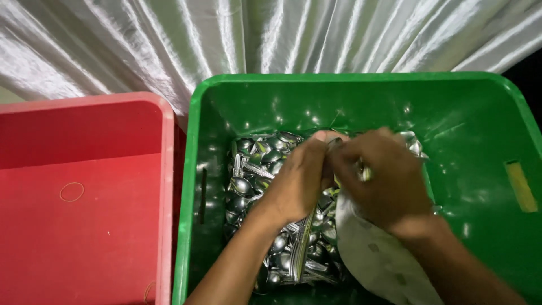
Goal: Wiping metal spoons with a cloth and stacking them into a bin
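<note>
At the far left sits a red crate (84, 197), its floor bare except for a thin rubber band (71, 191) lying loose on it. Just beside it stands a green crate (350, 90), and a heap of steel spoons (254, 169) fills its bottom, bowls pointing every way. Behind both hangs a shiny white cloth (169, 39).

Both hands work inside the green crate, directly above the heap. The left hand (296, 181) is clenched around a bundle of spoons (304, 243); the bundle's long axis runs nearly straight toward the person, handles trailing down from the fist to the crate's near edge. The right hand (387, 181) meets it from the right, fingers curled at the top of the same bundle, and a pale cloth (378, 260) is draped under that wrist. Blur hides whether the right hand pinches a spoon or the cloth. The hands touch, with the left one holding the bundle.
</note>
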